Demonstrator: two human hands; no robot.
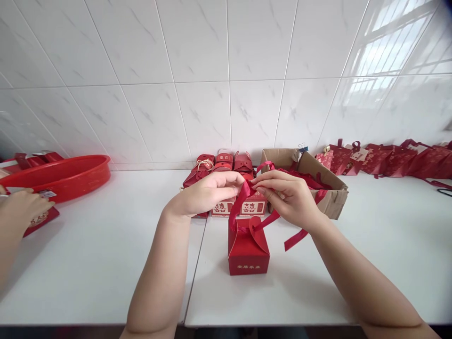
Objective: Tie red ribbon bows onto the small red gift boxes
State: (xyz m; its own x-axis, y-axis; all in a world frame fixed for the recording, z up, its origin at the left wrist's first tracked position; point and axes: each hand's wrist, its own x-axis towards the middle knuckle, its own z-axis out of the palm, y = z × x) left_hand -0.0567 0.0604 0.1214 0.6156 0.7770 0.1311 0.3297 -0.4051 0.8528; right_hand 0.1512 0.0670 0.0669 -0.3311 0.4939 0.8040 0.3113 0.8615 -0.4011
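Observation:
A small red gift box point(248, 254) with gold characters on its front stands upright on the white table, between my forearms. Red ribbon point(237, 207) runs up from the holes in its top flaps. Above the box, my left hand point(215, 192) pinches the ribbon between thumb and fingers. My right hand point(287, 195) grips it close beside, fingertips nearly meeting the left ones. One loose ribbon end hangs below my right wrist. Exactly how the ribbon crosses between the fingertips is hidden.
Several decorated red boxes point(223, 209) stand behind my hands. A cardboard box point(334, 202) holding red ribbon is right of them. More red gift boxes point(379, 160) line the wall at right. At left are a red basin point(88, 172) and another person's hand point(26, 207) near a red packet point(44, 221).

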